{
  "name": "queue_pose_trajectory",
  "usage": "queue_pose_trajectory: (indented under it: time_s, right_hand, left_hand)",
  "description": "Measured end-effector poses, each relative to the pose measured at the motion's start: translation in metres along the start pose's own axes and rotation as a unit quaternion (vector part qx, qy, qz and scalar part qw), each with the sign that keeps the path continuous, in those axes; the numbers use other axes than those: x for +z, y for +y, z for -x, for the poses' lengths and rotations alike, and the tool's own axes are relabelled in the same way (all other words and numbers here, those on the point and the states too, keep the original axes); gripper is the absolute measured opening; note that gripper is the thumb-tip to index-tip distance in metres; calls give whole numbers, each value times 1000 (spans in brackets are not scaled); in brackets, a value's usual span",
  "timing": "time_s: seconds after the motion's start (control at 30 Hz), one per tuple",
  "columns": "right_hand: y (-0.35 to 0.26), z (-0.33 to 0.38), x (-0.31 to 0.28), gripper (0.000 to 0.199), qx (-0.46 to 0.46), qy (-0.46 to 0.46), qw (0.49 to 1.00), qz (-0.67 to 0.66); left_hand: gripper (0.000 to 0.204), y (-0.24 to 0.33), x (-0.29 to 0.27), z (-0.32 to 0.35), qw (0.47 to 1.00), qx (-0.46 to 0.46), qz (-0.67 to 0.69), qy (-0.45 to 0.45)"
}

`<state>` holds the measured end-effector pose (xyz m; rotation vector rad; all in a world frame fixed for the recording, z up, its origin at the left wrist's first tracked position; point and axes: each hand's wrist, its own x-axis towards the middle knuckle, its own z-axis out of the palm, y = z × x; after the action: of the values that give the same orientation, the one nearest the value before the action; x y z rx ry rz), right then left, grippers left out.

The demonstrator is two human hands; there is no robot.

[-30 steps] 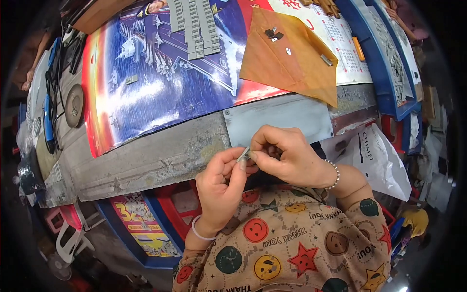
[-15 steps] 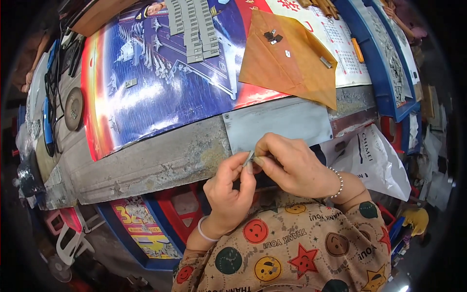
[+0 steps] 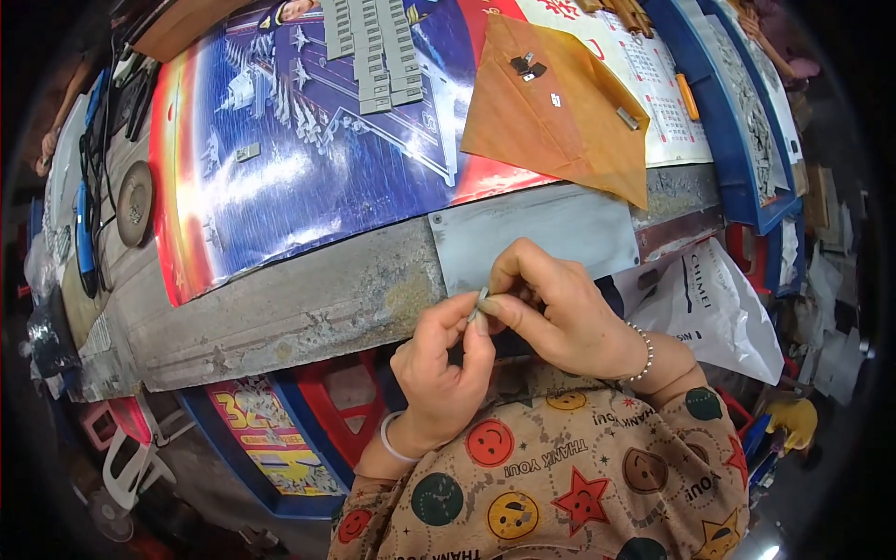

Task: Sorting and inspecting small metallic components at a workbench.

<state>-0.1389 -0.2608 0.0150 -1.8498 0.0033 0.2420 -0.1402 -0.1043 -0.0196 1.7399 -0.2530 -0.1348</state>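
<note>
Close to the table's front edge, my left hand (image 3: pixel 443 353) pinches a small, thin grey metal-looking piece (image 3: pixel 480 301) between thumb and forefinger. The thumb and bent fingers of my right hand (image 3: pixel 569 315) close on the upper end of the same piece. Whether the right fingers also hold something tiny is hidden. Just beyond both hands lies a flat grey plate (image 3: pixel 532 233). Farther off, rows of small grey rectangular pieces (image 3: pixel 373 56) lie on a glossy poster (image 3: pixel 308 205), with a single piece (image 3: pixel 247 151) apart on the left.
An orange-brown sheet (image 3: pixel 560 140) carries a few small black parts (image 3: pixel 528 68). On the right stand a long blue tray (image 3: pixel 747 140) of grey pieces and a white plastic bag (image 3: pixel 714 313). A round dish (image 3: pixel 135 201) sits at left. Other people's hands show at both upper sides.
My right thumb and fingers have shifted slightly on the piece, with the knuckles a little higher. The left hand keeps its pinch. The whole view has shifted slightly.
</note>
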Motion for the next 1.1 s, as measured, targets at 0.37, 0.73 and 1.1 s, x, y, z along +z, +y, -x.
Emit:
queue_pose_trajectory:
  time_s: [0.37,0.73,1.1]
  right_hand:
    - [-5,3,7,12,-10,42,999,-5]
    - [1,6,9,15,-5,81,996,27]
    - [2,2,-9,4,177,5,934,-311]
  left_hand:
    - [18,1,-1,-1,999,7,29,13]
    - [20,1,-4,-2,1000,14,6,6]
    - [13,4,-5,-3,981,-94,162,-39]
